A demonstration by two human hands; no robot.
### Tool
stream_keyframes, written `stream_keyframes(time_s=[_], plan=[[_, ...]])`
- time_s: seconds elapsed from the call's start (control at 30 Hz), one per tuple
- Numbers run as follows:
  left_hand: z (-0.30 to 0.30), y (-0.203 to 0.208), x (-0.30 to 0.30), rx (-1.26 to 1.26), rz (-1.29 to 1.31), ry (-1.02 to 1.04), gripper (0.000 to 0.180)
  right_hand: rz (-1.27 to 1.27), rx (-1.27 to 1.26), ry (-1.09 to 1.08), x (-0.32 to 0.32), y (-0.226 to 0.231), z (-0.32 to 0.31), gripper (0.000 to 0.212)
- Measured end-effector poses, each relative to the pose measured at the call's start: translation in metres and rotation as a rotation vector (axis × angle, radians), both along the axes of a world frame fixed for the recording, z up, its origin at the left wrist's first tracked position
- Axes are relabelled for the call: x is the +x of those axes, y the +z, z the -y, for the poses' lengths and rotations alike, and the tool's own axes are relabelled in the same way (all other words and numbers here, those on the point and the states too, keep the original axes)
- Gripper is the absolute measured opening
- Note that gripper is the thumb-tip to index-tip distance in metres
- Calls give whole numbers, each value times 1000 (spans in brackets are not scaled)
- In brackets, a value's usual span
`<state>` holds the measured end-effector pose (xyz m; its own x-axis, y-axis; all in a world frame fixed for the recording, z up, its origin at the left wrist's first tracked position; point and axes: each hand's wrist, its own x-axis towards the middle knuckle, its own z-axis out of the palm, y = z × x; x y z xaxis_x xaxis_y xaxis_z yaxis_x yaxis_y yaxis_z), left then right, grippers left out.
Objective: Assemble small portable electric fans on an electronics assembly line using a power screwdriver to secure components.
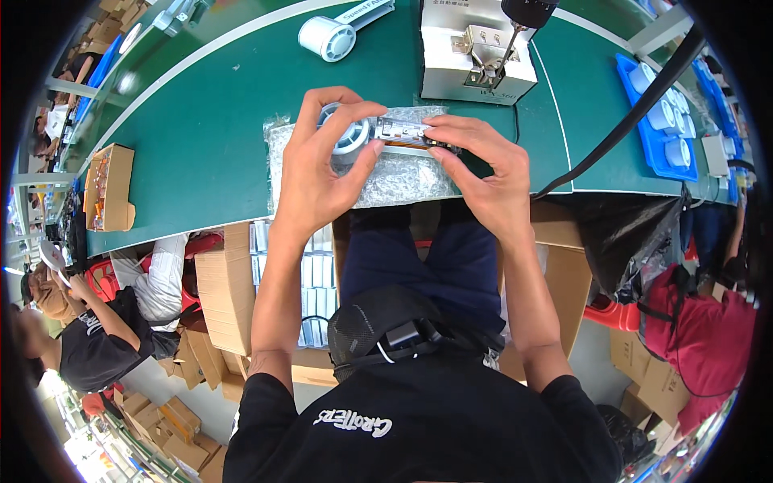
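Note:
A small light-blue handheld fan (352, 143) is held between my two hands just above a sheet of bubble wrap (394, 187) on the green bench. My left hand (310, 173) curls its thumb and fingers round the round fan head. At the other end, my right hand (493, 163) pinches the handle between thumb and fingers. The upper side of the handle (400, 131) shows inner parts and an orange strip along its edge. My right fingertips hide its far end.
A second fan (328, 39) lies farther back. A screw feeder (479, 60) with an electric screwdriver (529, 11) above it stands behind my right hand. A black cable (624, 121) crosses at right, near a blue tray (672, 153) of cups. A small carton (110, 187) sits left; co-workers sit at both sides.

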<state>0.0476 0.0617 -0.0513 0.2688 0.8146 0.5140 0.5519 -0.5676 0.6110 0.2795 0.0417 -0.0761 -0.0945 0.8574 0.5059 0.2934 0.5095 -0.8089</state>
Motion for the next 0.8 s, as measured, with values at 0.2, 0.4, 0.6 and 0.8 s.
stream_keyframes(time_s=[0.2,0.4,0.6,0.8], plan=[[-2,8,0,-4,-37,-22,34,94,34,-11,0,5,-6,25],[0,5,1,-45,-4,-1,27,93,-32,-22,-2,6,2,23],[0,3,5,-65,5,33,24,140,-18,-18,2,1,2,23],[-5,15,6,13,-109,41,20,186,81,-35,1,6,-1,27]])
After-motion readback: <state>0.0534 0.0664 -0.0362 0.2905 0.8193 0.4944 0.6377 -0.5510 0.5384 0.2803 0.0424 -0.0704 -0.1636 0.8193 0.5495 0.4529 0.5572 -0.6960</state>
